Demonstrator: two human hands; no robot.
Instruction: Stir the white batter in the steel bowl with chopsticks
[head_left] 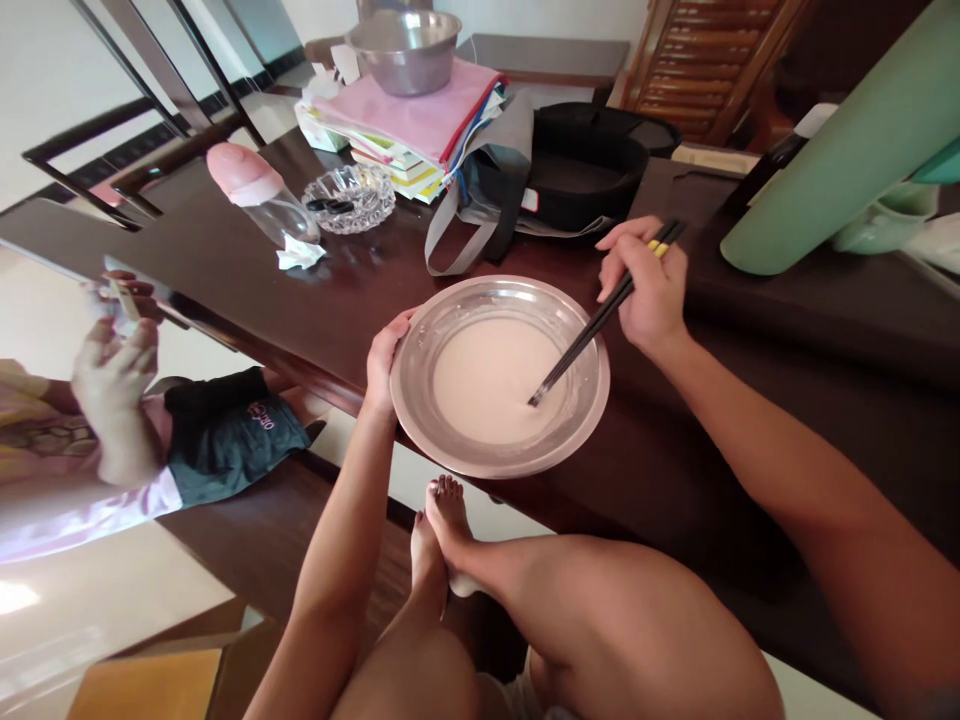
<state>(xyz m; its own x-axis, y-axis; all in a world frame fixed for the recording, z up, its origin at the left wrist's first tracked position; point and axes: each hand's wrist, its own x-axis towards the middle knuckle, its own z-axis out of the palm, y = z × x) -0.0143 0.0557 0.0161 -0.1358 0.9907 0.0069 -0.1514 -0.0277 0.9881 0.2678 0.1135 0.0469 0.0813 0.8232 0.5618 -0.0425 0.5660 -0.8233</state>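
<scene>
A wide metal bowl (499, 462) stands at the near edge of the dark table, with a pale, milky liquid (480, 375) in it. My left hand (386, 358) grips the bowl's left rim; part of its fingers is hidden behind the rim. In my right hand (646, 285) is a pair of black chopsticks (581, 342) with yellow bands near the top. Their tips dip into the liquid toward the right side of the bowl. The fingers of this hand are closed around the sticks, above and right of the bowl.
Behind the bowl lie a grey-strapped black bag (585, 160), a glass ashtray (352, 200), and a pink-capped bottle (255, 190). A metal basin (405, 60) sits on stacked books (405, 160). A green cylinder (832, 150) leans at right. Another person's hands (120, 350) are at left.
</scene>
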